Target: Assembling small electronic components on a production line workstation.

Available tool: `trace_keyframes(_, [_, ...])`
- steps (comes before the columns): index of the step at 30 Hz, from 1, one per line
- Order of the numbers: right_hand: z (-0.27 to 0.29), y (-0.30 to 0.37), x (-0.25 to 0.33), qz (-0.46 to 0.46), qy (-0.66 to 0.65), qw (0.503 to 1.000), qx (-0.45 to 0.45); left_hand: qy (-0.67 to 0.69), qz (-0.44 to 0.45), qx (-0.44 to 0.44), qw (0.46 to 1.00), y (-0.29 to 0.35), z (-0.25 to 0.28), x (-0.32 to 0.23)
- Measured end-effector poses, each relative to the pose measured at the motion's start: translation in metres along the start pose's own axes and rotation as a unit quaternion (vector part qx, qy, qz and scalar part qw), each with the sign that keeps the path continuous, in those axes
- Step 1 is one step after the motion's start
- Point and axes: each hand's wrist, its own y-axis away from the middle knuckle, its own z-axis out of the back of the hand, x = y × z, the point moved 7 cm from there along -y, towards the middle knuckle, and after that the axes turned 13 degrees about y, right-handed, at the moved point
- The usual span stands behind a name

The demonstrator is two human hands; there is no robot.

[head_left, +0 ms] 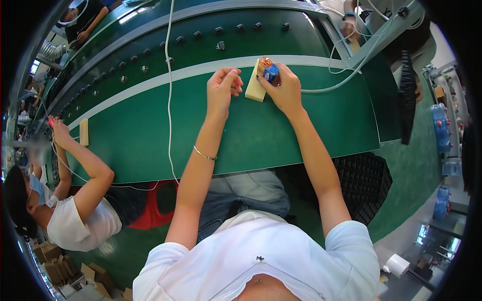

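My right hand grips a small blue and orange part with a coppery top, thumb on its near side and fingers around its right. Under and beside that part, a pale yellow block lies lengthwise on the green table. Just left of the block is my left hand, apart from it, with fingers curled and thumb drawn in against them. Whether anything small sits between those fingertips cannot be made out.
Several small dark parts, one a grey piece, line the belt beyond the pale rail. A white cable hangs across the table at left. Another pale block stands near a seated co-worker. A metal frame post rises at right.
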Motion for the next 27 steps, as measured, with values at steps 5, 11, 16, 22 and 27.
trace_keyframes(5, [-0.001,0.0,-0.002,-0.01,-0.001,1.0,0.011,-0.009,0.004,0.004,1.0,0.0,-0.001,0.0])
trace_keyframes(11, [0.0,0.001,-0.005,-0.002,-0.001,1.0,0.009,-0.009,0.01,0.01,1.0,0.0,-0.003,0.004])
trace_keyframes(16, [-0.004,-0.005,-0.004,-0.009,-0.003,1.0,0.018,-0.004,0.014,0.016,1.0,-0.004,0.0,0.006])
trace_keyframes(22, [-0.033,-0.044,-0.007,-0.045,0.073,0.993,0.078,-0.053,0.015,0.024,0.998,-0.009,0.004,0.009])
trace_keyframes(27, [-0.057,-0.116,-0.028,-0.03,0.107,0.993,0.033,-0.381,-0.12,0.012,0.917,-0.001,-0.011,-0.006])
